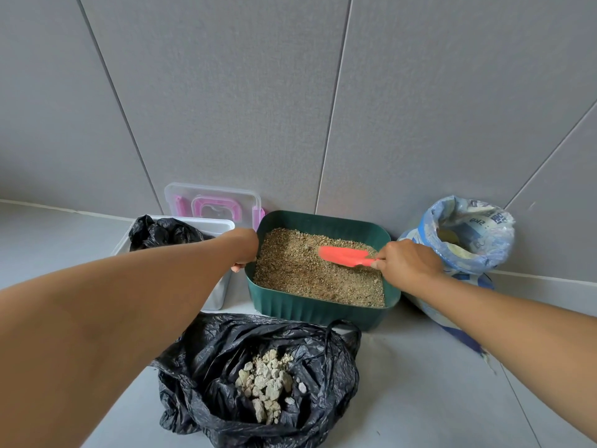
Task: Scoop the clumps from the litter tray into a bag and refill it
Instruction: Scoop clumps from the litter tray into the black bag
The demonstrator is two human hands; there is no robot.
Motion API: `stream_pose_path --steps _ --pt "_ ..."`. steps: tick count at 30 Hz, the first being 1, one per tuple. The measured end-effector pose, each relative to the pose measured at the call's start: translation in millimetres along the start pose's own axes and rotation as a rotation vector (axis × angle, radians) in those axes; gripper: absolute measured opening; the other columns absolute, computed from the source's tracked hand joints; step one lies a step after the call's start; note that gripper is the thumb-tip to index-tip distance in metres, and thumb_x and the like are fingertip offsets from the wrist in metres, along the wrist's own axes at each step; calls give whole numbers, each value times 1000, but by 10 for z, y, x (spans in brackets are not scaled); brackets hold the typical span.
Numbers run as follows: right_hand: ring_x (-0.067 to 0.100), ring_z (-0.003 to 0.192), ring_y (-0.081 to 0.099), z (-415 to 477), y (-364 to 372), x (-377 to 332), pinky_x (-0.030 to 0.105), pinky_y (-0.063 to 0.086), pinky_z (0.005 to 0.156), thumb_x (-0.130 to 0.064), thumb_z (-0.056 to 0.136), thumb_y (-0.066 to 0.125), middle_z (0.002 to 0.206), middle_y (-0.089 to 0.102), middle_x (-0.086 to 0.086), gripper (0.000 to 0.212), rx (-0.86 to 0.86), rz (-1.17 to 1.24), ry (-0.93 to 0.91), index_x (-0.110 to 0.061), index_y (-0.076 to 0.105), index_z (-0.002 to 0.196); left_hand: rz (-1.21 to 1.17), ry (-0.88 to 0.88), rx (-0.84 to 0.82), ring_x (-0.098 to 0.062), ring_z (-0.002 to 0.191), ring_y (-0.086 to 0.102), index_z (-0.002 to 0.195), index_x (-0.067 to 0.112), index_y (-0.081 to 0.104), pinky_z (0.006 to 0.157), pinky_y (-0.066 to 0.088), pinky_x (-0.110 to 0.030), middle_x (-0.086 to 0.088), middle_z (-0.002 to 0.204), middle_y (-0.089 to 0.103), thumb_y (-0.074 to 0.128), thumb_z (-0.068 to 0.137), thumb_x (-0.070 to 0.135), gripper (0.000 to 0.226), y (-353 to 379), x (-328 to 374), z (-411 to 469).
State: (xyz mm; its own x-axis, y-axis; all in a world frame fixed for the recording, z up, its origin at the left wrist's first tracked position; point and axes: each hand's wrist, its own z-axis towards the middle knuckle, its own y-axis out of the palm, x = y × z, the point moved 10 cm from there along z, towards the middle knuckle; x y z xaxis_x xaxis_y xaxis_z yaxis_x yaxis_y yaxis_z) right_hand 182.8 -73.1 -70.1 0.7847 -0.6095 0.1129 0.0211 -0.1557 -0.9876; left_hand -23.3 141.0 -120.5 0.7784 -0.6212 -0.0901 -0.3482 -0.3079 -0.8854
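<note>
Both arms out fwd; L hand point(247, 248) grips tray point(323, 218) rim, R hand point(405, 261) grips scoop point(344, 255) handle.

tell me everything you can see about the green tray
The tray is dark green and plastic-looking, rectangular with rounded corners, a flared rim and a ribbed outer wall. It sits upright on the floor by the grey wall, filled with tan granular litter. The left hand grips its left rim. The right hand holds a red scoop whose blade lies on the litter near the right side.
</note>
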Motion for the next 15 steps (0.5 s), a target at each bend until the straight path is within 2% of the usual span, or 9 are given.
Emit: stream_pose_path --steps 3,7,10,12,15 --pt "26 77 55 55 89 -39 31 40 63 -46 97 52 86 59 3 31 -47 32 16 -19 67 93 30 1 -7 -10 43 44 94 7 68 70 46 -22 2 52 50 54 96 14 15 -10 10 -13" --pt "25 76 60 105 123 -117 31 44 61 -44 95 56 84 62 2 27 -59 25 33 -20 68 97 -22 -30 -18 -12 43 48 73 5 57 69 47 -24 0 52 52 55 96 15 25 17 -23 -15" --pt "24 75 60 126 130 -172 30 42 59 -45 95 56 83 61 2 29 -62 18 25 -18 69 95 -64 -37 -3 -16 53 55 78 5 59 71 49 -24 -1 54 53 55 95 15 20 -7 -20 -21" --pt "23 75 61 142 142 -200 29 40 56 -44 95 56 83 62 2 28 -58 26 24 -19 69 94 -127 -47 -16 -16 48 51 74 3 54 61 48 -21 -2 54 51 52 96 13 25 9 -30 -19" --pt "22 72 60 164 158 -242 27 36 52 -44 95 55 82 63 1 27 -42 41 29 -22 71 93 -214 -51 -53 -14 40 42 65 6 43 43 37 -18 -6 52 48 48 99 13 34 21 -23 -32"
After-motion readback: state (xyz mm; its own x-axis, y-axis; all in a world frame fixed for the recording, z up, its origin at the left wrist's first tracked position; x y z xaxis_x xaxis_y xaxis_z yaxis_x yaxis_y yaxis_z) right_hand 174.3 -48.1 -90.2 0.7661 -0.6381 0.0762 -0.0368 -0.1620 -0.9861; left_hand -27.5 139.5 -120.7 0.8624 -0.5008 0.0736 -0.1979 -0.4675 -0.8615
